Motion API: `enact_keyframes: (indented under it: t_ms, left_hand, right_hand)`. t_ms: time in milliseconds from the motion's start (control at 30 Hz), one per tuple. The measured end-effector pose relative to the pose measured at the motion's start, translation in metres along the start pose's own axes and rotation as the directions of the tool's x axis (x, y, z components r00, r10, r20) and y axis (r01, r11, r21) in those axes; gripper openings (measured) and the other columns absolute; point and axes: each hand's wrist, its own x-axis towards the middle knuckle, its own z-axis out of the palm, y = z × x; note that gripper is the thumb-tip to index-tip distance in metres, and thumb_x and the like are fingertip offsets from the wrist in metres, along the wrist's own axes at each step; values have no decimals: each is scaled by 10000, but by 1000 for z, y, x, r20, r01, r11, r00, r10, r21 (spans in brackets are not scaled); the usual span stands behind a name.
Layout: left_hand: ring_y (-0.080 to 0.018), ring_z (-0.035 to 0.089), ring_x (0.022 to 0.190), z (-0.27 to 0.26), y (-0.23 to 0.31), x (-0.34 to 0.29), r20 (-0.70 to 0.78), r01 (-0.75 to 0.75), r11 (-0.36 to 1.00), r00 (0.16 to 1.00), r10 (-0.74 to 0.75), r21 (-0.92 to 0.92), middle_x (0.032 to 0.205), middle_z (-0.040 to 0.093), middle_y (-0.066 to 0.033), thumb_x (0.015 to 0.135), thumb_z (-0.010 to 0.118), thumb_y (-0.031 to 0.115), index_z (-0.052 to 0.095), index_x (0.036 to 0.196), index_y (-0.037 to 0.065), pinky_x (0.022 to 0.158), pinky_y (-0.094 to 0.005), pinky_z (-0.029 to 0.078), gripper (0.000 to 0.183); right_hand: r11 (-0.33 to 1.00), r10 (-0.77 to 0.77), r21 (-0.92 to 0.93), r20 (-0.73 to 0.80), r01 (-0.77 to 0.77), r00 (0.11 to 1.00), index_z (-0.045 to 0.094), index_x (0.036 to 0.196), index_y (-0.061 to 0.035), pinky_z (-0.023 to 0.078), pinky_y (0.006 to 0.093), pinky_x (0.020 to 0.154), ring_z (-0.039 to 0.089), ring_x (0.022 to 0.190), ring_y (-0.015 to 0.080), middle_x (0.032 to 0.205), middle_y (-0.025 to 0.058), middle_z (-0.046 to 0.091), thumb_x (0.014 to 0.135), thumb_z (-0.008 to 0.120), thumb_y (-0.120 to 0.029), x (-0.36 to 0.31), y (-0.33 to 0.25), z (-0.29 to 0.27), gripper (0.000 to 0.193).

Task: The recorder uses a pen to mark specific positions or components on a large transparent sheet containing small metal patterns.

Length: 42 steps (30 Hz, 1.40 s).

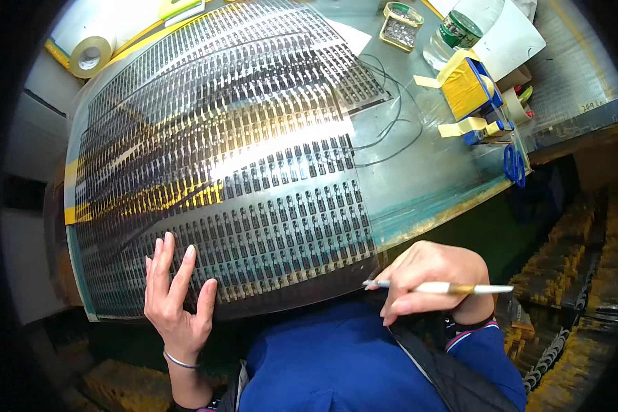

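Head view: left hand lies flat, fingers spread, pinning the perforated sheet to the counter. Right hand grips a white pen-like tool beside the sheet's near edge, apparently mid-inspection; next contact demands a precise tip placement.

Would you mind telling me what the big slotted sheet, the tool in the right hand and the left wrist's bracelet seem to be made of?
The slotted sheet looks like thin shiny metal: it mirrors the light and curves over the table. The tool in the right hand seems a white plastic or painted shaft with a brass-coloured band. The bracelet at the left hand appears to be silvery metal.
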Motion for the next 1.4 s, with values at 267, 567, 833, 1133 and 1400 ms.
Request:
enact_keyframes:
  t_ms: [267, 567, 833, 1133, 1400]
  left_hand:
    - [-354, 439, 1334, 1, 0, 5, -52, -35, 998, 998, 38, 43, 1403, 508, -156, 880, 634, 225, 615, 1268, 62, 1114, -499, 299, 421]
    - [-351, 478, 1294, 12, 2, 19, -121, -12, 999, 992, 18, 49, 1369, 533, -164, 869, 670, 207, 633, 1239, 58, 1096, -469, 327, 400]
    - [-348, 475, 1297, 16, 1, 23, -126, -24, 999, 992, 28, 28, 1378, 524, -165, 866, 676, 221, 637, 1236, 70, 1100, -472, 323, 402]
    - [-351, 476, 1295, 10, 0, 16, -138, -2, 999, 990, 7, 37, 1379, 524, -160, 857, 685, 217, 638, 1238, 76, 1100, -477, 324, 408]
    - [-345, 482, 1291, 13, 2, 21, -149, 18, 999, 989, -12, 37, 1376, 528, -154, 865, 683, 220, 642, 1231, 79, 1105, -469, 320, 395]
  right_hand:
    - [981, -162, -70, -807, 181, 568, 537, 957, -6, 459, 397, 981, 665, 999, 240, 1017, 215, 695, 987, 494, -193, 2, 7, -6, 194]
    - [972, -190, -108, -886, 211, 423, 553, 982, -4, 496, 302, 896, 668, 982, 202, 980, 188, 703, 977, 542, -139, 22, 36, -7, 135]
    - [783, -399, -620, -439, 50, 805, 631, 889, -16, 495, 324, 725, 634, 740, 217, 875, 133, 690, 876, 629, -73, 17, 24, 22, 59]
    - [956, -207, -9, -730, 294, 652, 583, 980, 35, 525, 322, 743, 669, 756, 206, 828, 166, 686, 1000, 492, -360, -4, 18, 24, 407]
    - [970, -228, -156, -855, 187, 467, 582, 1073, 29, 495, 323, 878, 659, 935, 177, 991, 149, 691, 1014, 492, -320, 31, 24, 10, 366]
